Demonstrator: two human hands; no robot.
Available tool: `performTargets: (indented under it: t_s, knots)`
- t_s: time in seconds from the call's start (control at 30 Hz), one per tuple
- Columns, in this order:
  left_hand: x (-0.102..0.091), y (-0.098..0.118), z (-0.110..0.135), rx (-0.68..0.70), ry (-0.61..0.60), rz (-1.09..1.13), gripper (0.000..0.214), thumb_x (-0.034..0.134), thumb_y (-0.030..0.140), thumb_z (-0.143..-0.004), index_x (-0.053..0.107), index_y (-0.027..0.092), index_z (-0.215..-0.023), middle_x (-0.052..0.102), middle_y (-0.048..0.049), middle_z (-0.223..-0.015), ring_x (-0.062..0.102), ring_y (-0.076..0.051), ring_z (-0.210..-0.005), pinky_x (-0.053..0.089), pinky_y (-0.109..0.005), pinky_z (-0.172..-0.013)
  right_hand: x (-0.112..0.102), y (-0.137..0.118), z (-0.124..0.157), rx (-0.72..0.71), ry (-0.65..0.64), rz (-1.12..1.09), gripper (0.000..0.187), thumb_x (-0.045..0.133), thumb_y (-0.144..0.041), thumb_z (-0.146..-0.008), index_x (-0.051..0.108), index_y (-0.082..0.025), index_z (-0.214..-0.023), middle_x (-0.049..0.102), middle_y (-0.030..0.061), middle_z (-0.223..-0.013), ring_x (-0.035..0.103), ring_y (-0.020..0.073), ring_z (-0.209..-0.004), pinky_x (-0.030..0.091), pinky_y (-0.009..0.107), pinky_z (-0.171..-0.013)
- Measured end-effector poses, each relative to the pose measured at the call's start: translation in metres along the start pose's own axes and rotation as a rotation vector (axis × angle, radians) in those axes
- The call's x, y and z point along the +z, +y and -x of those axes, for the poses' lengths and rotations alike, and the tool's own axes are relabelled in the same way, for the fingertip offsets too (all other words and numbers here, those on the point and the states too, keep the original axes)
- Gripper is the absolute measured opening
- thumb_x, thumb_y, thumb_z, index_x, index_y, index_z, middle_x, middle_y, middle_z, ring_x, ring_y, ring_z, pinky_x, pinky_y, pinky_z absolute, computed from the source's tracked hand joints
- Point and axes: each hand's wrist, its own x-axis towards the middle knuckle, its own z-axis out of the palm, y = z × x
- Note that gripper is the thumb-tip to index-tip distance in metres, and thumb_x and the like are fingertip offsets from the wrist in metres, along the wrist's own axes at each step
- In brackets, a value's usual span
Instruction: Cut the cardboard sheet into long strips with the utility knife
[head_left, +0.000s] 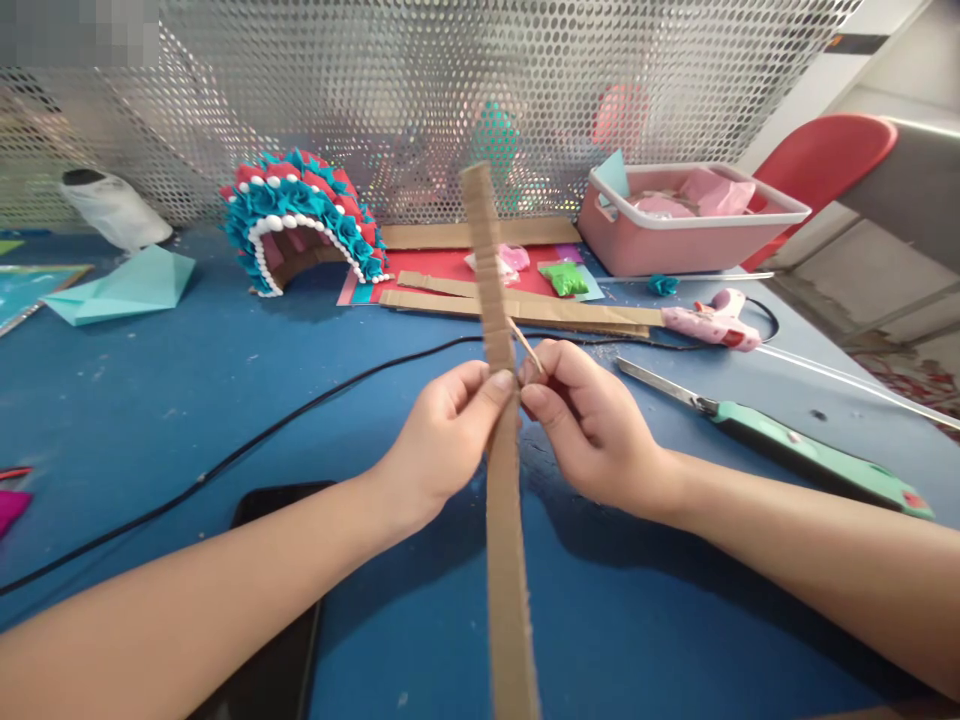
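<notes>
A long, narrow cardboard strip stands up across the middle of the view, its upper part ridged with creases. My left hand pinches it between thumb and fingers about halfway along. Close beside it on the right, my right hand has its fingertips pressed together at the strip's edge. A thin sliver of cardboard sticks up from those fingertips; whether it is still joined to the strip I cannot tell. To the right lies a green utility knife with its blade out.
A pink glue gun trails a black cord across the blue table. Behind are a decorated blue-and-red arch, cardboard strips and a pink basket. A black phone lies under my left forearm; folded blue paper sits left.
</notes>
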Motion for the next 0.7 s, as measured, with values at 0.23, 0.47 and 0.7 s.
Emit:
performTargets:
  t_s: [0.23, 0.47, 0.7]
  knots:
    - [-0.005, 0.001, -0.003, 0.011, 0.012, 0.039, 0.027, 0.061, 0.040, -0.083, 0.054, 0.017, -0.070, 0.047, 0.0050, -0.058, 0.040, -0.007, -0.050, 0.033, -0.019, -0.048, -0.011, -0.002, -0.006, 0.138, 0.052, -0.123, 0.014, 0.045, -0.026, -0.093, 0.042, -0.022, -0.080, 0.043, -0.0010, -0.070, 0.041, 0.0119, -0.061, 0.037, 0.029, -0.055]
    - [-0.004, 0.002, -0.004, -0.088, 0.025, 0.113, 0.020, 0.059, 0.033, -0.081, 0.057, 0.016, -0.071, 0.060, 0.0003, -0.066, 0.051, -0.008, -0.056, 0.039, -0.019, -0.052, -0.086, 0.017, -0.066, 0.028, 0.438, 0.302, 0.014, 0.058, -0.018, -0.084, 0.050, -0.017, -0.072, 0.053, -0.0012, -0.068, 0.047, 0.0080, -0.062, 0.037, 0.030, -0.060]
    - [-0.004, 0.026, -0.005, -0.145, 0.159, 0.287, 0.011, 0.056, 0.021, -0.081, 0.048, 0.018, -0.074, 0.058, 0.0023, -0.061, 0.049, -0.009, -0.045, 0.041, -0.020, -0.041, -0.187, 0.055, -0.122, 0.499, 0.420, 0.810, 0.030, 0.048, -0.027, -0.088, 0.061, -0.004, -0.074, 0.062, 0.0073, -0.073, 0.053, 0.0079, -0.065, 0.036, 0.032, -0.059]
